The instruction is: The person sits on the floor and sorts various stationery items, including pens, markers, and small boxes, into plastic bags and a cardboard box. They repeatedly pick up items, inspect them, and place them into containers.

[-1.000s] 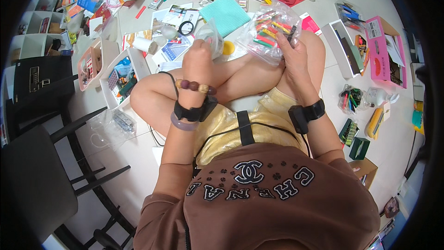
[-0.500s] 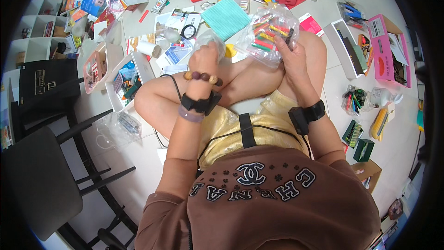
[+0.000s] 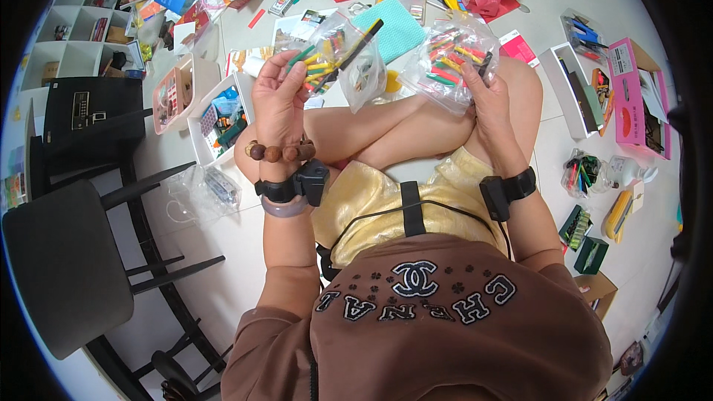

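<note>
My left hand [image 3: 281, 93] is closed, palm turned up, thumb and fingers pinching a clear plastic bag [image 3: 332, 50] of yellow, green, red and black strip-like pieces. One long black piece [image 3: 364, 42] slants up past the bag. A second clear bag [image 3: 364, 83] hangs beside it, its contents hard to make out. On the other side, my right hand [image 3: 486, 89] grips the edge of a clear zip bag [image 3: 448, 67] holding similar coloured pieces, thumb on top. Both bags are above my crossed legs. A turquoise textured cloth [image 3: 390, 28] lies on the floor between and beyond them.
Left of my knee are a white box of small items [image 3: 202, 141] and a pink bin [image 3: 165, 108]. To my right stand a white box [image 3: 566, 93] and a pink box [image 3: 627, 96]. A black chair [image 3: 67, 267] stands at the left. Papers and packages cover the far floor.
My left hand has moved left and turned palm up, bringing the bag of coloured pieces into sight. My right hand still holds its bag. The whole view has shifted slightly.
</note>
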Tool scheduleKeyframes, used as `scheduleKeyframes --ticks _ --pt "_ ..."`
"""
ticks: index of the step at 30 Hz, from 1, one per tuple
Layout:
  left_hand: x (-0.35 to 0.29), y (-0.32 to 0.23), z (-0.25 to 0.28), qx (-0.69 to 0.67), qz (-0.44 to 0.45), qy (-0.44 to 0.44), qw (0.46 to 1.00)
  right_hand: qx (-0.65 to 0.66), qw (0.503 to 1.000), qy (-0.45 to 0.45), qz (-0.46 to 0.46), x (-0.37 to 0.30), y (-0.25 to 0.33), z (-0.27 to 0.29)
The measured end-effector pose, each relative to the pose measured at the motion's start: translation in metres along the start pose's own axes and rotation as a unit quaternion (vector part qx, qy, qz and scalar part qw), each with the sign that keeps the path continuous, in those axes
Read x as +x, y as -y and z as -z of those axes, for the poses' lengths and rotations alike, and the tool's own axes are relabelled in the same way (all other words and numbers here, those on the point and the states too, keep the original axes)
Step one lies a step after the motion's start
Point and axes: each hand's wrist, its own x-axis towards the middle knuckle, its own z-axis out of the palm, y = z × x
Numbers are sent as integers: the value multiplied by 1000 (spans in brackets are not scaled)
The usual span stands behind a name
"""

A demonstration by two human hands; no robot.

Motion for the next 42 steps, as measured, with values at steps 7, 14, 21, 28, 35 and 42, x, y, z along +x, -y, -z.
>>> scheduleKeyframes --ticks 7,14,21,28,35,42 --pt "-3 13 -5 -25 -8 27 999 -15 1000 0 -1 -2 -7 1" --pt "-3 23 -7 -96 35 47 994 -44 999 -4 -20 -1 -9 -6" --pt "-14 62 -45 -49 80 88 992 -73 996 46 17 5 -14 -33" --pt "-23 67 -66 358 -106 56 926 -115 987 71 85 9 -18 -30" --pt "-31 57 -78 440 -215 130 862 -213 958 94 167 3 -10 -20" --pt "-36 55 -81 461 -217 136 850 -298 944 100 98 -10 0 -10"
